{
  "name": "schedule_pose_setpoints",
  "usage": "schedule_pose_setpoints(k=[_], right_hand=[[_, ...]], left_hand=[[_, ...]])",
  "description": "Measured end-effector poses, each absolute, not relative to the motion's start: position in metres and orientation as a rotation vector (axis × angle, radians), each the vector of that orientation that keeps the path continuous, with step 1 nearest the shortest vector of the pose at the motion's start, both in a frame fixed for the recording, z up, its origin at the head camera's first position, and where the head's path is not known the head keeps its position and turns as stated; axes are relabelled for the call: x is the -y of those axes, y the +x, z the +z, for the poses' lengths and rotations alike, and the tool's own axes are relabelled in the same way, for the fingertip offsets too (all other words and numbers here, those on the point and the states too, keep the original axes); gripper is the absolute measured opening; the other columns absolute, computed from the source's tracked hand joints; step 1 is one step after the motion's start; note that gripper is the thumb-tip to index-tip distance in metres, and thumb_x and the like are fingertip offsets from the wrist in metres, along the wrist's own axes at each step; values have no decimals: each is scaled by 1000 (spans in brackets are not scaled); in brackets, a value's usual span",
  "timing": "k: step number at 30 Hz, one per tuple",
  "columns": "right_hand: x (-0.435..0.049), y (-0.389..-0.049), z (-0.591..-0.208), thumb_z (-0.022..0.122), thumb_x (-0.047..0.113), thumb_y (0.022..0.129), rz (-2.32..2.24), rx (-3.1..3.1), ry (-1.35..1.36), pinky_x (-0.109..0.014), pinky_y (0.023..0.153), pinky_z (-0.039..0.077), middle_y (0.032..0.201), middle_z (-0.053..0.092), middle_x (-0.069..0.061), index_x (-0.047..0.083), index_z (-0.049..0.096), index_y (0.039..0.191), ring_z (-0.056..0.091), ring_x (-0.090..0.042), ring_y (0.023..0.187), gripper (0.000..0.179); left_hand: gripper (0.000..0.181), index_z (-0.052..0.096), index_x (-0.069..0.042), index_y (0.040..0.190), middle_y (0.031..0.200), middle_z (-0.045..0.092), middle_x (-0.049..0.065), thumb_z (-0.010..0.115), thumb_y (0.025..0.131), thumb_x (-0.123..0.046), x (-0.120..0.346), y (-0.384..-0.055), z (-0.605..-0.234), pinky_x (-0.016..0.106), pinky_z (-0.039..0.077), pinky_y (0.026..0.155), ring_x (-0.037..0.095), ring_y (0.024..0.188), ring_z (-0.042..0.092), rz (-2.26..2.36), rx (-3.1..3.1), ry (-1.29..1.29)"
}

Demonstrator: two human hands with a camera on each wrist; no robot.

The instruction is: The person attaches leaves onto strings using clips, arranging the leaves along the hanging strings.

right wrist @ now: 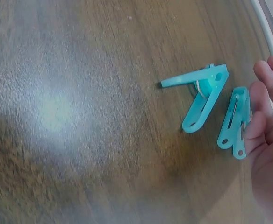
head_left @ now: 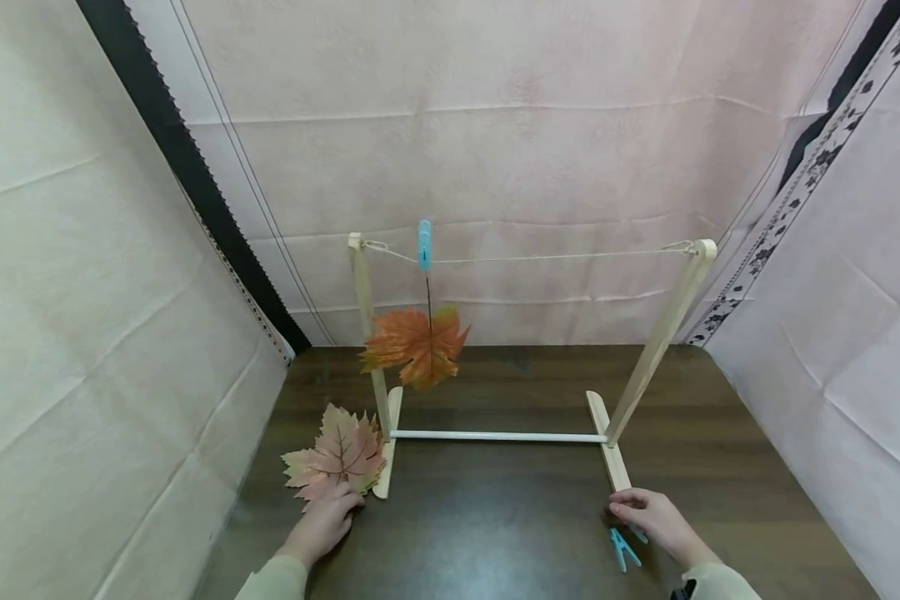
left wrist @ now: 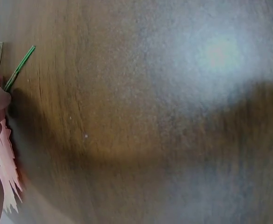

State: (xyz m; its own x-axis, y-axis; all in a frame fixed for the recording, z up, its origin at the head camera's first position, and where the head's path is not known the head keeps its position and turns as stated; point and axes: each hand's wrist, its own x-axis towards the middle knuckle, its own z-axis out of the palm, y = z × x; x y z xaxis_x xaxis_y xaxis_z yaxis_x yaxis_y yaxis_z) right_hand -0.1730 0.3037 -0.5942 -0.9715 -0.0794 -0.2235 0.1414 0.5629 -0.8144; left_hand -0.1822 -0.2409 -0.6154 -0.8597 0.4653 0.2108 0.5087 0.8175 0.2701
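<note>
A pinkish maple leaf (head_left: 337, 454) with pale green edges lies on the table by the left foot of a wooden frame. My left hand (head_left: 326, 521) pinches it at the base, and its green stem (left wrist: 19, 67) sticks out past the fingertips in the left wrist view. My right hand (head_left: 660, 521) hovers at two blue clothespins, its fingers loosely bent. One clothespin (right wrist: 204, 98) lies on its side; the other clothespin (right wrist: 234, 122) is right beside the fingers. An orange maple leaf (head_left: 418, 346) hangs by its stem from a blue clothespin (head_left: 424, 245) on a string.
The string (head_left: 540, 257) runs between a left post (head_left: 363, 292) and a leaning right post (head_left: 663, 333). A white rod (head_left: 495, 436) joins their wooden feet low over the dark table (head_left: 495, 517). Pale cloth walls (head_left: 495, 167) enclose the back and sides.
</note>
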Motion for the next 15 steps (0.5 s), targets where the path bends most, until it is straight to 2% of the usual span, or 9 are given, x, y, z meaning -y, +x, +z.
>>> schedule_pose_setpoints(k=[2, 9, 15], right_hand=[[-306, -172, -594, 63, 29, 78, -1328, -2599, 17, -24, 60, 43, 86, 63, -4, 4, 63, 96, 55, -10, 72, 31], [-306, -166, -596, 60, 29, 81, -1359, -2497, -6, -25, 49, 42, 73, 60, -7, 3, 63, 92, 52, -14, 60, 28], [-294, -167, -598, 60, 30, 80, -1435, -2483, 8, -26, 52, 44, 75, 62, -9, 0, 62, 95, 54, -15, 60, 34]], left_hand=[[20, 64, -15, 80, 80, 50, -7, 65, 68, 1, 240, -184, -615, 28, 44, 64, 9, 74, 49, -440, 2853, -787], [14, 61, -20, 71, 74, 45, -10, 70, 69, -10, 237, -182, -615, 27, 42, 60, 8, 68, 47, -314, 2829, -650], [13, 61, -20, 76, 76, 48, -10, 69, 71, -11, 235, -182, -615, 30, 43, 63, 9, 70, 50, -351, 2807, -531]])
